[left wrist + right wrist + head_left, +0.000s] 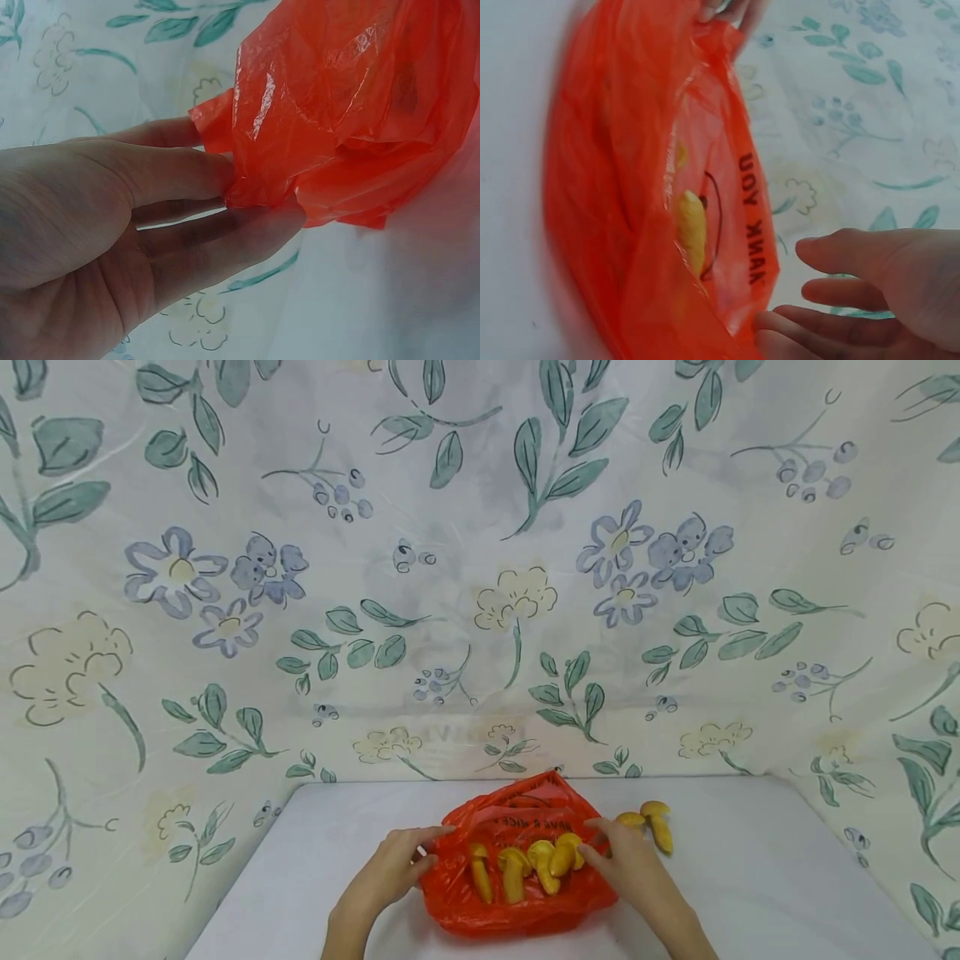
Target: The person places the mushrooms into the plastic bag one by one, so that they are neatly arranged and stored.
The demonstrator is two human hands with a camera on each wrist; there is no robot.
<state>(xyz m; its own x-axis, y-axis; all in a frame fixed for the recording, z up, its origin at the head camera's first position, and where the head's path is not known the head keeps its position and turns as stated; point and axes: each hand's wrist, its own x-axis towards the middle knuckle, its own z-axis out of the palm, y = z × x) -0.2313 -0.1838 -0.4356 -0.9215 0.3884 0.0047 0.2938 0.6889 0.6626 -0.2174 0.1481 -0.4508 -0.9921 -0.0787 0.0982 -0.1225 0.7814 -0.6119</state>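
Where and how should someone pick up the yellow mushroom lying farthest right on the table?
Probably pinch this mushroom by its stem, coming from the right: the stem is slimmer than the rounded cap and juts out from under it, while another mushroom and the right hand crowd the left.

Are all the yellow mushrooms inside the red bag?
No, a yellow mushroom lies on the white table, outside the red bag.

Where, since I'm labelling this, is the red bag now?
The head view shows the red bag low centre, on the white table between left hand and right hand.
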